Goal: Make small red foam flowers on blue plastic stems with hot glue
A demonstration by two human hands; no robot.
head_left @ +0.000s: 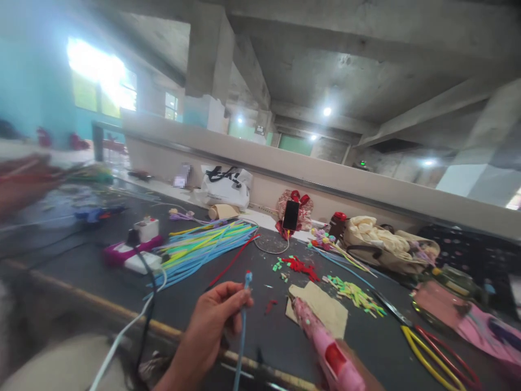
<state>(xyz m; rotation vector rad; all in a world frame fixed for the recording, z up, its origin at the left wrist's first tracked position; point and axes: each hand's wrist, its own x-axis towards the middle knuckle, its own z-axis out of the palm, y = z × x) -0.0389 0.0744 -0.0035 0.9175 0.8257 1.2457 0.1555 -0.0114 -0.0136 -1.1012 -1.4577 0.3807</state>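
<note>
My left hand (211, 320) pinches a light blue chenille stem (243, 336) near its top, thumb against fingers. The stem's upper end (248, 278) is bunched and carries a small red bit; its lower part hangs down past the table edge. On the right, a pink hot glue gun (321, 342) points up and left, its nozzle over a beige cardboard piece (325, 307). My right hand (360, 364) is at the gun's body, mostly hidden behind it. Small red pieces (301, 267) and yellow-green pieces (356, 296) lie beyond the cardboard.
A bundle of blue, yellow and green stems (211, 244) lies left of centre, beside a power strip (138, 255) with cables. Scissors (423, 347) lie at the right. A phone (290, 215) leans at the back. Another person's hand (24, 182) is blurred at far left.
</note>
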